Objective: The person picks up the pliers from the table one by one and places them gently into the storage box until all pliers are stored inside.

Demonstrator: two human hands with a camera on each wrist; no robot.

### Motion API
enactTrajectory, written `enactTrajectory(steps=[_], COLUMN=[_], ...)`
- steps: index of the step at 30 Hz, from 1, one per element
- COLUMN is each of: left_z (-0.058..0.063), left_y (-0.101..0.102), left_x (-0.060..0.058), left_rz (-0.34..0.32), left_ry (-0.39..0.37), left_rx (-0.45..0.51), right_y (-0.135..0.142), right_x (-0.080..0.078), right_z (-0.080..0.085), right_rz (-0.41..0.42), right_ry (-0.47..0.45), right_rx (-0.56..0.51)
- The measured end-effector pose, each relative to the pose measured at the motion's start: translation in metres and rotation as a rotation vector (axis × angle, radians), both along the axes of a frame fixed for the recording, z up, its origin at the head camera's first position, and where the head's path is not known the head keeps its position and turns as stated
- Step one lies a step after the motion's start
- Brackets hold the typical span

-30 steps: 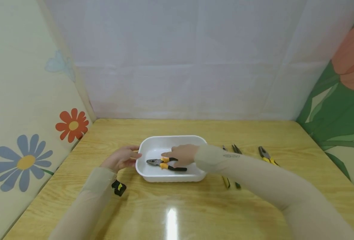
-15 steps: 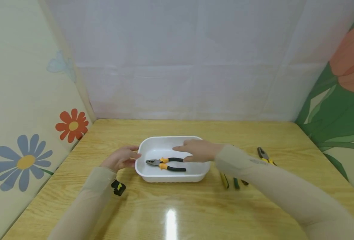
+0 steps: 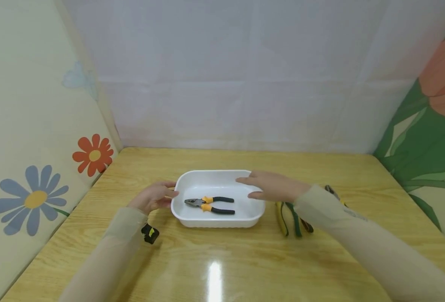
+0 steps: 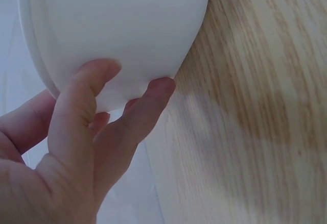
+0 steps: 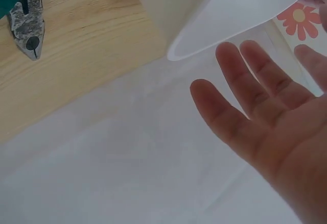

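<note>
A white plastic basin (image 3: pixel 218 223) sits mid-table with a pair of combination pliers (image 3: pixel 206 207) lying inside, grey jaws to the left, handles orange and black. My left hand (image 3: pixel 152 199) touches the basin's left end; the left wrist view shows its fingertips (image 4: pixel 162 84) against the outer wall. At the opposite end, my right hand (image 3: pixel 275 186) hovers over the rim with fingers extended and nothing in them. Seen from the right wrist, its palm (image 5: pixel 286 112) faces the camera, close to the basin's rim (image 5: pixel 176 53).
Yellow handles (image 3: pixel 281 220) and a green handle (image 3: pixel 296 222) of pliers show right of the basin, partly under my right forearm. Farther right lie other pliers (image 3: pixel 331 191), half hidden by the sleeve. A small black-and-yellow object (image 3: pixel 149 233) is by my left cuff.
My right hand has drawn away from the pliers in the basin, moving right to the basin's right rim. The pliers' handles are now uncovered. My left hand stays at the left end.
</note>
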State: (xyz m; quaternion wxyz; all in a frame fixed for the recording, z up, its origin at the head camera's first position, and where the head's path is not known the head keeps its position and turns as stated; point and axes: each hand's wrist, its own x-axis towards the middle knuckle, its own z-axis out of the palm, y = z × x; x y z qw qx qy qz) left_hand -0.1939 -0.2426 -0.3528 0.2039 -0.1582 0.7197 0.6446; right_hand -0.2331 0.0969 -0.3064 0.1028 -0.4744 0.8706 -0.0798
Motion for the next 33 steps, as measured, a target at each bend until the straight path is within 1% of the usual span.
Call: enactTrajectory(steps=[2,5,8,12,19,25,30,33], left_z=[0.000,-0.001,-0.001,-0.002,-0.003,-0.002,-0.001,-0.001], left_y=[0.000,0.001,0.001,-0.001,-0.003,-0.005,-0.005,-0.005], left_x=[0.000,0.000,0.000,0.002,0.005,0.006,0.005,0.004], left_rz=[-0.007,-0.021,-0.016,-0.013,-0.020,-0.029,-0.041,-0.042], left_ry=[0.005,0.011,0.009,0.014,0.024,0.033,0.038,0.034], left_rx=[0.003,0.003,0.010,0.013,0.001,-0.007,-0.005,-0.011], right_y=[0.005,0.013,0.021,0.031,0.050,0.066,0.079,0.086], right_x=[0.001,0.004,0.006,0.009,0.016,0.019,0.019,0.021], right_z=[-0.001,-0.002,-0.002,0.000,0.004,0.006,0.007,0.009], right_rz=[-0.007,-0.042,-0.070,-0.123,-0.234,-0.268,-0.271,-0.295], right_ry=[0.002,-0.004,0.007,-0.001,-0.006,0.005,0.062,0.085], right_rx=[-0.013,-0.029,-0.050,-0.079,-0.078,-0.118,-0.112,-0.108])
